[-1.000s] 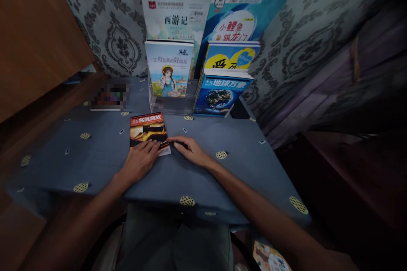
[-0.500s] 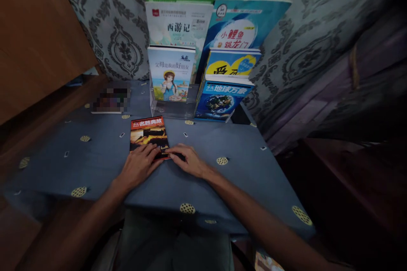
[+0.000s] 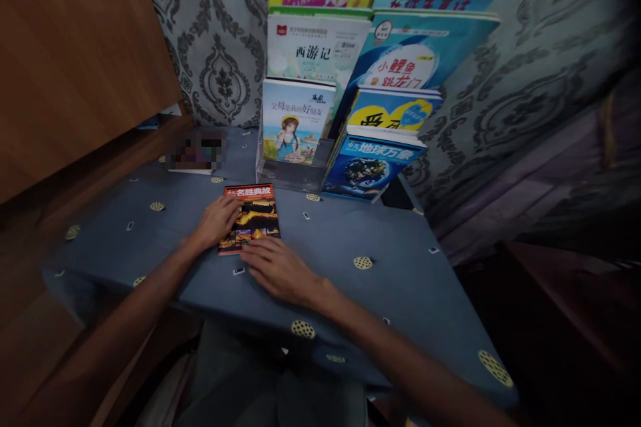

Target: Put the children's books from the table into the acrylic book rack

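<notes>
A book (image 3: 258,213) with a red title strip and a dark gold picture cover lies closed and face up on the cloth-covered table (image 3: 330,293). My left hand (image 3: 216,221) rests at the book's left side, its fingers stretched over the edge onto the cover; its thumb is hard to make out. Lower down, my right hand (image 3: 280,272) lies flat with fingers extended, the tips touching the bottom edge of the cover. Neither hand is wrapped round anything.
Behind the book stands a clear rack (image 3: 290,175) of upright books, among them a white-blue book (image 3: 298,123) and a blue globe book (image 3: 368,167). A pixelated book (image 3: 195,152) lies at back left. A dark flat object (image 3: 397,193) sits right of the rack. Wooden furniture (image 3: 85,60) borders the left.
My left hand has moved up to the book's left edge, and my right hand has turned flat at its bottom edge, uncovering more of the cover. The view has shifted left.
</notes>
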Demonstrator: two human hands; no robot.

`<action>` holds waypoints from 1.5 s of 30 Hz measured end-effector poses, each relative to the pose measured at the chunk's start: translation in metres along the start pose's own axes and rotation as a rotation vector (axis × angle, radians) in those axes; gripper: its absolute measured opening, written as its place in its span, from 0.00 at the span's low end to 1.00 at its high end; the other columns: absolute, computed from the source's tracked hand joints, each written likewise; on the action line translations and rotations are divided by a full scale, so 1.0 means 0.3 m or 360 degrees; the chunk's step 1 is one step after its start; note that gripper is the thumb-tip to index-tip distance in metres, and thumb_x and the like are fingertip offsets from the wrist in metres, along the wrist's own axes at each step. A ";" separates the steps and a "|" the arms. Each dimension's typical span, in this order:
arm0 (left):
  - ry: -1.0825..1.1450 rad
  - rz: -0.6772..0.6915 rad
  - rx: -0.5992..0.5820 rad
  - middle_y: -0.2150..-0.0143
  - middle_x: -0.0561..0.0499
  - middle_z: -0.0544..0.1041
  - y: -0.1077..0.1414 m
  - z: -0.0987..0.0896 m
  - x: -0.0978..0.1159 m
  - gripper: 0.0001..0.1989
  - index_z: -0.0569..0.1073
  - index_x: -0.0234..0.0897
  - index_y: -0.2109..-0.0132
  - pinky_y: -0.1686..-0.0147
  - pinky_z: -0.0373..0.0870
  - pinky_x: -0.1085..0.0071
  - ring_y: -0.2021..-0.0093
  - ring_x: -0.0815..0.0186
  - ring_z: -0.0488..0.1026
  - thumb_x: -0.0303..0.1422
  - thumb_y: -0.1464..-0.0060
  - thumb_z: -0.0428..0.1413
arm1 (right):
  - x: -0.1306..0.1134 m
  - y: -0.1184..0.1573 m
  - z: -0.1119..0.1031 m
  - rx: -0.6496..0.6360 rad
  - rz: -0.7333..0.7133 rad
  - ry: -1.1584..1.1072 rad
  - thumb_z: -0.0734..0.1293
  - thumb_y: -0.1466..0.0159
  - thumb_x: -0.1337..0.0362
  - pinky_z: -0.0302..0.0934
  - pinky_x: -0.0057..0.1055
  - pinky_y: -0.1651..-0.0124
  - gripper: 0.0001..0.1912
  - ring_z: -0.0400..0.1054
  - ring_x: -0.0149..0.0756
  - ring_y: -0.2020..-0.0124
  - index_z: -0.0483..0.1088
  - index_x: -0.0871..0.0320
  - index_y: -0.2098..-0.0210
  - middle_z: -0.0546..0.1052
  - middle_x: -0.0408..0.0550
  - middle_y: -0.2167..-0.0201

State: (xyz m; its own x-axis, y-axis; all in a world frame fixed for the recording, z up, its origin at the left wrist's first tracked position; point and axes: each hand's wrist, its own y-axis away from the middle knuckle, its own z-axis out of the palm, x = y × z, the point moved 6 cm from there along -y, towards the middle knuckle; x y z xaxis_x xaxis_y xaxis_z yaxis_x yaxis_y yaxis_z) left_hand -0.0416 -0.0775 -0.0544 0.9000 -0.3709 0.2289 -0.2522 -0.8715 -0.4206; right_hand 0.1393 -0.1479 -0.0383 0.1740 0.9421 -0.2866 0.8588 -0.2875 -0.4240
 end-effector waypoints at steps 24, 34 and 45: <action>-0.0020 -0.0022 0.0068 0.48 0.43 0.76 0.017 0.021 0.013 0.16 0.74 0.37 0.48 0.46 0.71 0.58 0.49 0.59 0.72 0.30 0.34 0.45 | 0.297 -0.104 0.020 0.0080 0.0607 -0.0272 0.59 0.28 0.61 0.51 0.49 0.30 0.19 0.62 0.41 0.34 0.68 0.57 0.40 0.71 0.56 0.38; -0.0125 -0.0261 0.0127 0.43 0.40 0.73 0.027 0.029 -0.006 0.15 0.73 0.38 0.47 0.44 0.69 0.54 0.45 0.56 0.71 0.29 0.37 0.47 | 0.421 -0.205 0.054 0.0115 0.0881 -0.0015 0.60 0.31 0.67 0.50 0.50 0.31 0.19 0.58 0.44 0.32 0.68 0.59 0.41 0.68 0.59 0.36; 0.0083 -0.0552 0.0175 0.42 0.36 0.75 0.040 0.045 -0.071 0.20 0.70 0.34 0.43 0.40 0.64 0.48 0.38 0.49 0.69 0.36 0.40 0.48 | 0.333 -0.152 0.042 0.0069 0.1054 0.0196 0.60 0.31 0.67 0.51 0.52 0.31 0.21 0.55 0.52 0.31 0.68 0.60 0.40 0.67 0.60 0.35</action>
State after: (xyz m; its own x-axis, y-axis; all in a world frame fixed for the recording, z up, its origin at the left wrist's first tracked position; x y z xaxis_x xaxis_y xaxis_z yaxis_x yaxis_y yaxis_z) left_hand -0.0591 -0.0758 -0.0763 0.9051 -0.0777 0.4180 0.1072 -0.9096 -0.4014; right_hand 0.1115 -0.0428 -0.0585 0.7129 0.5767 -0.3990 0.5323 -0.8154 -0.2275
